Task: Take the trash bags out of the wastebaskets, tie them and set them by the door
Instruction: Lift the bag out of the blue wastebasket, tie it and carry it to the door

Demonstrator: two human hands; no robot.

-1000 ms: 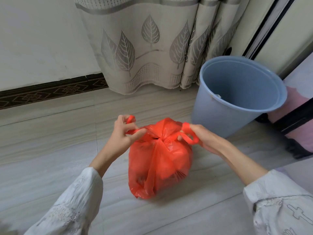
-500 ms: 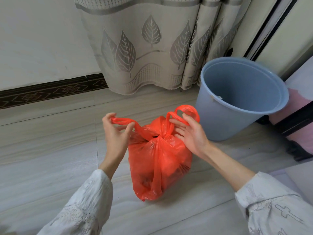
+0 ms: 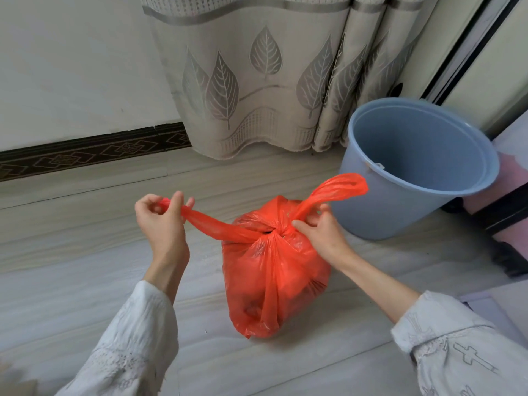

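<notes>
A full red trash bag (image 3: 274,278) stands on the pale floor in front of me, its neck drawn into a knot at the top. My left hand (image 3: 161,224) pinches the left handle strip and pulls it out taut to the left. My right hand (image 3: 320,234) grips the base of the right handle beside the knot; that handle's loop (image 3: 337,190) sticks up toward the bucket. A light blue wastebasket (image 3: 417,167) stands to the right behind the bag, with no bag in it.
A leaf-patterned curtain (image 3: 257,81) hangs behind the bag, against a white wall with a dark patterned baseboard (image 3: 85,151). A door or cabinet frame (image 3: 468,44) rises at upper right. Pink and black items (image 3: 511,207) lie at the right edge.
My left hand has drawn the left handle farther out to the left. My right hand dropped from the right loop to the knot, and the loop now stands free above it.
</notes>
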